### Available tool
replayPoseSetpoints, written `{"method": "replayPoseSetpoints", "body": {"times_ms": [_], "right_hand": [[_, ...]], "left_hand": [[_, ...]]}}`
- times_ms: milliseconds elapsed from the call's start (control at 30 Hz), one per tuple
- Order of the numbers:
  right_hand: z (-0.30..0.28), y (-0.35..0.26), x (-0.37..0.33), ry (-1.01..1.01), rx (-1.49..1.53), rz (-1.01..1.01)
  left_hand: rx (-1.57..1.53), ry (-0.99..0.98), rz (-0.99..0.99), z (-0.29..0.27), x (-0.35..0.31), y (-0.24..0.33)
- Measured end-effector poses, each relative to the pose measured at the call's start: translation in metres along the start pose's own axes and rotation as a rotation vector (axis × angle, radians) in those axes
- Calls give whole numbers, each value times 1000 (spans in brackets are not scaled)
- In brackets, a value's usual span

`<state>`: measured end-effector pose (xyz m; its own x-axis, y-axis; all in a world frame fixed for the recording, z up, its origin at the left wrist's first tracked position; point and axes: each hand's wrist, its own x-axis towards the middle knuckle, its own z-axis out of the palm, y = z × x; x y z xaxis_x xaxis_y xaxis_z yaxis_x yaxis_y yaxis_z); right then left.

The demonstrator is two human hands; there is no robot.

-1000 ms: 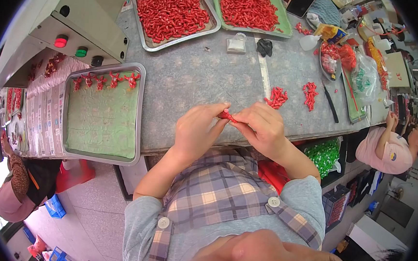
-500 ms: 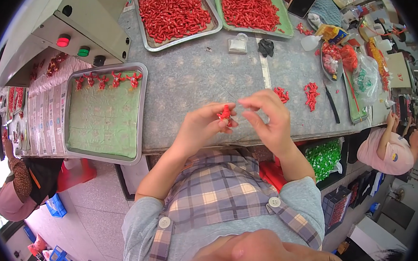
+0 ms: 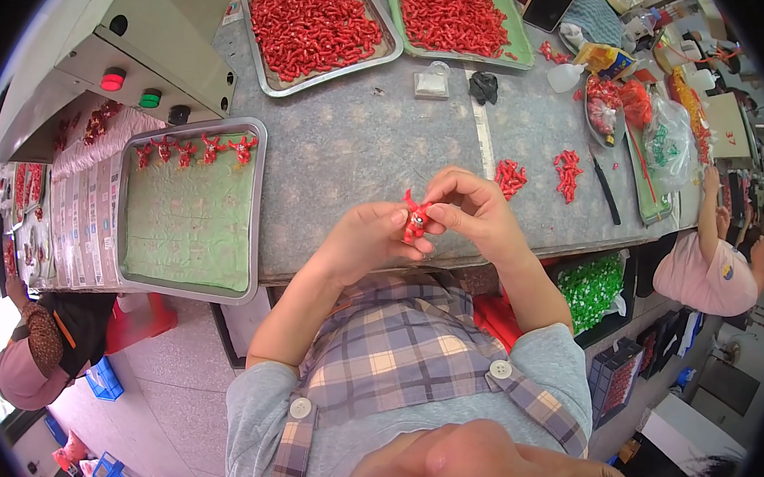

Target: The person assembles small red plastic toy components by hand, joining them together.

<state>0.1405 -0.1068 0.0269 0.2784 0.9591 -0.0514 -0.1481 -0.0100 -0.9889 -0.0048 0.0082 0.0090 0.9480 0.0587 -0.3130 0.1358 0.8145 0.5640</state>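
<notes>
Between my two hands, over the table's near edge, is a small red figurine with thin raised limbs and a pale spot like an eye. My left hand pinches its body from the left. The fingertips of my right hand close on its upper right side; whether they also hold a tiny part is hidden. Several similar red figurines stand in a row along the far side of the green-lined metal tray on my left. Two small piles of red pieces lie to the right of my hands.
Two trays of red pieces stand at the back. A grey machine with coloured buttons is at the left. A black-handled knife, a clear bag and a green tray lie at the right. Other people sit on both sides.
My right hand, apart from the figurine before, has come left and now pinches its upper side. Thin raised limbs now show on the figurine. The person on the right has raised an arm.
</notes>
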Motion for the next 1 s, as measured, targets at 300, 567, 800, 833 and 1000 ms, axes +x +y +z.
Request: {"method": "replayPoseSetpoints", "body": {"times_ms": [300, 567, 800, 833, 1000], "right_hand": [[-5, 11, -7, 118, -198, -151], [-74, 22, -22, 679, -617, -145], [-167, 31, -51, 1005, -1224, 57], [-169, 32, -48, 1004, -1221, 58], [-171, 41, -33, 917, -1578, 153]], "left_hand": [[326, 97, 47, 5, 11, -4], [350, 241, 258, -17, 11, -16], [305, 278, 295, -20, 17, -5], [302, 279, 295, -18, 19, -4], [317, 326, 323, -12, 17, -7]]}}
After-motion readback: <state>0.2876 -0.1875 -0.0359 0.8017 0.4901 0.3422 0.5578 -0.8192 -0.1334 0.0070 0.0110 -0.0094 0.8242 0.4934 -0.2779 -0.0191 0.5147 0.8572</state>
